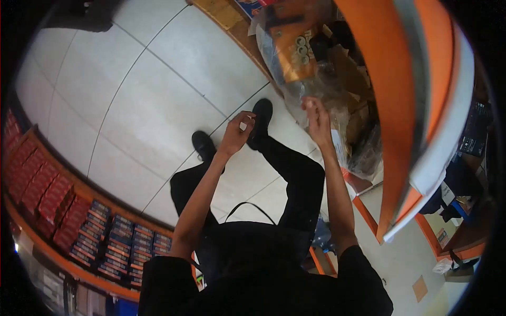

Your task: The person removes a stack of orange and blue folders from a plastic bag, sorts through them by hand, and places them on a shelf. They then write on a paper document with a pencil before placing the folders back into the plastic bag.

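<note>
My left hand [236, 136] is closed in front of my knees, above the tiled floor, with a small white piece [243, 126] showing between its curled fingers. Slightly blurred, my right hand [317, 120] is raised to the right with its fingers loosely bent and apart, and nothing shows in it. Its fingertips overlap the edge of a big clear plastic bag [337, 79] in this view. Inside that bag are crumpled cardboard [354, 113] and an orange printed packet [295, 52].
Orange-edged shelving [87, 189] on the left holds rows of red boxes [39, 181] and dark blue boxes [118, 247]. Large orange and white curved panels [400, 105] hang close on the right. My black shoes [262, 118] stand on pale floor tiles [158, 89].
</note>
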`<state>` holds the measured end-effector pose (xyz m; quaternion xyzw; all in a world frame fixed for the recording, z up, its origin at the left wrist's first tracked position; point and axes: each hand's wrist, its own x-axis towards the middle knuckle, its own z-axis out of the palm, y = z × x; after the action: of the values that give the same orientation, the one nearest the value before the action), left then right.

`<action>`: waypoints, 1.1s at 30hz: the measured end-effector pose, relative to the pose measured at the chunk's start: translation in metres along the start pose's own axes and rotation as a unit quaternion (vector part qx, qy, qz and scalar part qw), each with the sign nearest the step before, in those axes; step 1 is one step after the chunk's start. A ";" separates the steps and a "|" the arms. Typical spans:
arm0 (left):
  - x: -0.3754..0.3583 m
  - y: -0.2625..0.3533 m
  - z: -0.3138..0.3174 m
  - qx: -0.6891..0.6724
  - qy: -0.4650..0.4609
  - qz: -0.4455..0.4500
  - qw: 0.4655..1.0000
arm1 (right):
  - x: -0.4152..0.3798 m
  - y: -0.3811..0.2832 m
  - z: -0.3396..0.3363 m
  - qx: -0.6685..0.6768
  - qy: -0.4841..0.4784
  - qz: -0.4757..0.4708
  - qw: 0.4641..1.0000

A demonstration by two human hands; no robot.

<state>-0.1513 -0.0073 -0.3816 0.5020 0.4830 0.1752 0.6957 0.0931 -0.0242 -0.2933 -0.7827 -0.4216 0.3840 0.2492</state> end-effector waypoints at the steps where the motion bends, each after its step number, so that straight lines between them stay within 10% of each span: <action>1: 0.017 -0.004 -0.006 0.027 0.007 0.044 0.999 | 0.027 0.012 0.003 -0.023 0.009 0.010 1.000; 3: 0.051 0.003 -0.005 0.092 0.014 0.118 0.989 | 0.075 0.043 -0.001 -0.061 0.032 0.028 0.997; 6: 0.112 -0.001 -0.001 0.233 0.015 0.250 0.940 | 0.122 0.047 -0.005 -0.175 -0.192 0.017 0.965; 12: 0.202 -0.004 0.054 0.208 0.195 0.321 0.903 | 0.155 0.068 0.001 -0.325 0.200 -0.275 0.883; 16: 0.220 -0.038 0.070 0.136 0.255 0.317 0.903 | 0.156 0.067 -0.023 -0.335 0.235 -0.167 0.897; 18: 0.237 -0.066 0.063 0.078 0.186 0.265 0.943 | 0.185 0.124 -0.041 -0.251 0.078 -0.140 0.955; 23: 0.231 -0.062 0.006 -0.048 -0.026 0.084 0.995 | 0.110 0.065 -0.017 -0.465 0.125 -0.123 0.868; 25: 0.215 -0.043 0.004 -0.089 -0.062 0.019 0.994 | 0.066 0.054 -0.019 -0.447 0.127 -0.257 0.847; 27: 0.222 -0.050 -0.001 -0.097 -0.132 0.022 0.986 | 0.004 -0.012 -0.031 -0.260 0.008 -0.116 0.958; 33: 0.235 -0.085 -0.023 -0.083 -0.259 0.022 0.962 | -0.141 -0.065 -0.044 -0.397 0.056 -0.393 0.827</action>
<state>-0.0807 0.1391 -0.5728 0.4812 0.2588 0.0934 0.8323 0.0491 -0.1131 -0.1660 -0.6024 -0.7951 0.0086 0.0698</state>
